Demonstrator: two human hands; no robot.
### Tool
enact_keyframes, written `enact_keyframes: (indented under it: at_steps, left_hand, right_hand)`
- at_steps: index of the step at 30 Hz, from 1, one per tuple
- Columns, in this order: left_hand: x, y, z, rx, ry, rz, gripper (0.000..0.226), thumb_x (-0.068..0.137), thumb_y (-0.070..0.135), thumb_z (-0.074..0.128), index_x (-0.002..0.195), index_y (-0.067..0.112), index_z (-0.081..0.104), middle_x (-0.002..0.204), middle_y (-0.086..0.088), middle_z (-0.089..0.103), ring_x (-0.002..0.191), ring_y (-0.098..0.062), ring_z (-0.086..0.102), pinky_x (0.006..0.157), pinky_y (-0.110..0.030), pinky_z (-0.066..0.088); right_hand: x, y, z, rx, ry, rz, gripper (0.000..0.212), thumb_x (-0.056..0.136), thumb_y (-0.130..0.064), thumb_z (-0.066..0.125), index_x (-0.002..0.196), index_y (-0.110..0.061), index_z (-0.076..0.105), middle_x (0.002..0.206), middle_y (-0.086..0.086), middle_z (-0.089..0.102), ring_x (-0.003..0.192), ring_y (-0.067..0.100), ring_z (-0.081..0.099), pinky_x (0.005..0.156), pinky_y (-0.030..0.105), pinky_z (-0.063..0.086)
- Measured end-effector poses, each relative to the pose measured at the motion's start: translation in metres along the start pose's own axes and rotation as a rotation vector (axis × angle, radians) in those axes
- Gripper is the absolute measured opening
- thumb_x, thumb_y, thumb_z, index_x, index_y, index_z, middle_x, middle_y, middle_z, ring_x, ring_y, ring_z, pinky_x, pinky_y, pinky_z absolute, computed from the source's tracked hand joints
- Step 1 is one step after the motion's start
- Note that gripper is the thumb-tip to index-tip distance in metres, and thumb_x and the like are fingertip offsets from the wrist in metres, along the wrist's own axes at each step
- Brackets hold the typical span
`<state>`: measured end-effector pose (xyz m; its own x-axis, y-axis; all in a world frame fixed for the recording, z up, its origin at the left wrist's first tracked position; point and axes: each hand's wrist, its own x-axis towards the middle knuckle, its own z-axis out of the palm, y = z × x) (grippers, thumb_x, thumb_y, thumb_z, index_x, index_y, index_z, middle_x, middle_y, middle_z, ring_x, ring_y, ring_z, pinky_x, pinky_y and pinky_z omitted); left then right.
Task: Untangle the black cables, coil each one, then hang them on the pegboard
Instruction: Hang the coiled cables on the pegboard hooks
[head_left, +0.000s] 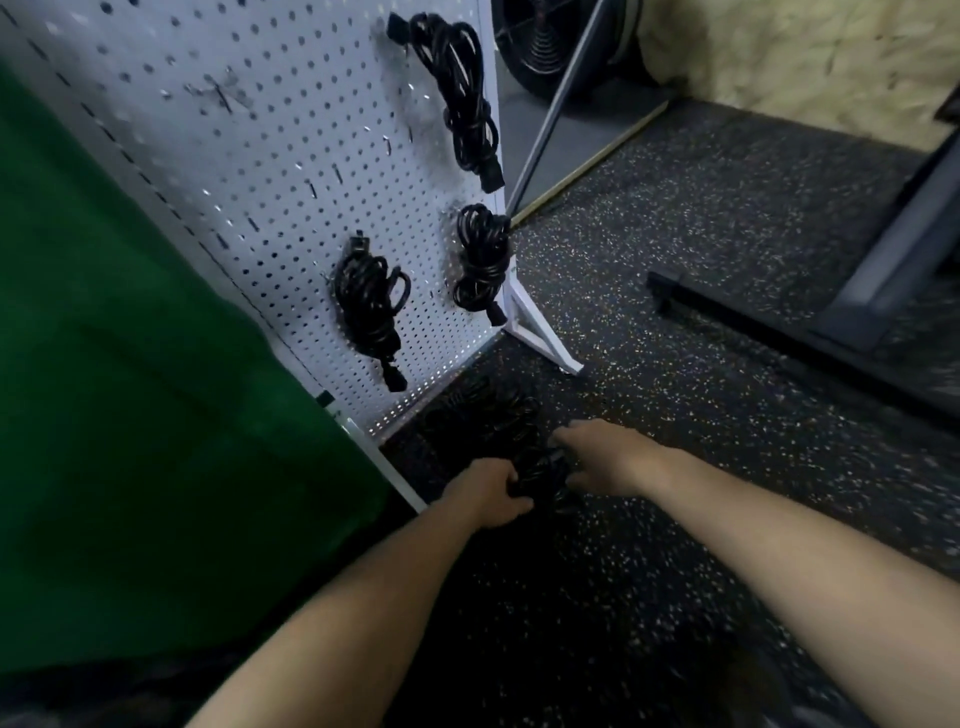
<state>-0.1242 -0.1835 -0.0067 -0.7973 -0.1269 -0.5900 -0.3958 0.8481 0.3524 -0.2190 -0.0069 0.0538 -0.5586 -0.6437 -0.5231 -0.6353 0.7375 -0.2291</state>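
Note:
A white pegboard (270, 171) stands on the speckled floor. Three coiled black cables hang on it: one at the top right (460, 93), one at the lower right (480, 257) and one at the lower middle (369, 306). A blurred heap of black cable (498, 421) lies on the floor at the pegboard's foot. My left hand (485, 493) grips part of this cable, fingers curled round it. My right hand (605, 457) reaches into the same heap from the right; its fingertips are at the cable, but blur hides whether they hold it.
A green cloth (130, 415) covers the left side. The pegboard's white foot (545, 338) juts onto the floor. A black fan (550, 41) stands behind the board. A dark metal frame base (779, 322) lies to the right.

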Motion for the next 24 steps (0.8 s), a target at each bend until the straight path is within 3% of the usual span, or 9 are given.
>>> enact_keyframes:
  at_steps: [2,5,13,19,24]
  left_hand:
    - [0.008,-0.002,0.024,0.048,-0.058,0.003,0.065,0.083,0.063,0.076,0.131,0.023,0.062,0.131,-0.004,0.064,0.12,-0.026,0.062,0.097,-0.038,0.051]
    - [0.014,0.003,0.051,0.106,-0.018,0.005,0.068,0.085,0.056,0.078,0.134,0.017,0.053,0.13,-0.008,0.06,0.119,-0.03,0.061,0.093,-0.04,0.052]
    - [0.014,0.011,0.043,0.175,0.08,0.075,0.026,0.094,0.031,0.069,0.108,0.01,0.063,0.111,-0.012,0.064,0.097,-0.031,0.065,0.075,-0.037,0.05]
    - [-0.011,0.02,-0.016,0.129,0.052,0.203,0.032,0.097,0.025,0.069,0.126,0.011,0.065,0.126,-0.013,0.06,0.111,-0.03,0.062,0.091,-0.039,0.053]
    - [-0.046,0.041,-0.095,0.18,0.047,0.332,0.034,0.093,0.028,0.077,0.123,0.016,0.067,0.124,-0.008,0.067,0.115,-0.026,0.064,0.096,-0.035,0.05]
  right_hand:
    - [0.003,0.005,0.006,-0.009,-0.017,-0.001,0.057,0.098,-0.031,0.068,0.15,-0.026,0.046,0.146,0.001,0.049,0.135,0.025,0.05,0.103,0.041,0.049]
    - [0.006,0.009,0.009,0.001,-0.027,0.012,0.055,0.098,-0.03,0.069,0.149,-0.028,0.048,0.146,-0.003,0.05,0.136,0.022,0.05,0.106,0.041,0.049]
    - [0.002,0.01,0.002,0.004,-0.026,0.036,0.058,0.098,-0.028,0.069,0.151,-0.025,0.046,0.146,-0.003,0.051,0.133,0.021,0.052,0.105,0.042,0.051]
    - [-0.015,0.0,-0.011,0.047,-0.015,0.016,0.073,0.091,-0.031,0.079,0.154,-0.028,0.043,0.149,-0.006,0.048,0.133,0.021,0.052,0.105,0.04,0.051]
    - [-0.035,-0.014,-0.038,0.252,0.002,-0.033,0.094,0.072,-0.043,0.092,0.153,-0.03,0.045,0.148,-0.006,0.054,0.135,0.018,0.052,0.113,0.035,0.043]
